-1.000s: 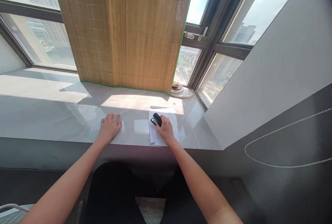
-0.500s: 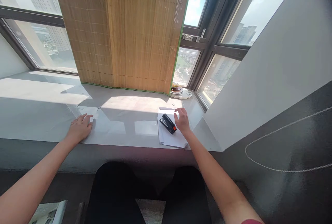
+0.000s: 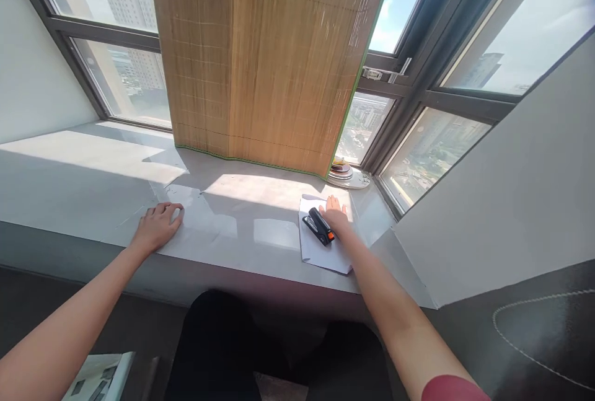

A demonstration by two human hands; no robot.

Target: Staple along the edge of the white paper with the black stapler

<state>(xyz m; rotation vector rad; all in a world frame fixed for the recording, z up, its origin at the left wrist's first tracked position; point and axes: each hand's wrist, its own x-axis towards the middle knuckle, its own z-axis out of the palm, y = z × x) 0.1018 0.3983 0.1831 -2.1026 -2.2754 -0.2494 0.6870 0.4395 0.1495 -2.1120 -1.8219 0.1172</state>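
A black stapler (image 3: 318, 226) with an orange end lies slantwise on white paper (image 3: 320, 256) on the windowsill. Over the right part of the paper rests my right hand (image 3: 336, 212), its fingers stretched away from me and holding nothing. The thumb side is close beside the stapler; whether they touch I cannot tell. My left hand (image 3: 159, 225) is set down on the bare sill to the left, palm low, fingers slightly bent and apart, with nothing in it.
The white windowsill (image 3: 232, 246) runs across in front of my knees. Behind it hangs a bamboo blind (image 3: 269, 66) with green edging. Stacked plates (image 3: 346, 175) stand in the right corner by the window frame. A beaded cord (image 3: 511, 342) loops at the right.
My right hand has gone from raised and curled beside the stapler to stretched flatter over the paper. My left hand stays on the sill. The whole view has shifted and tilted.
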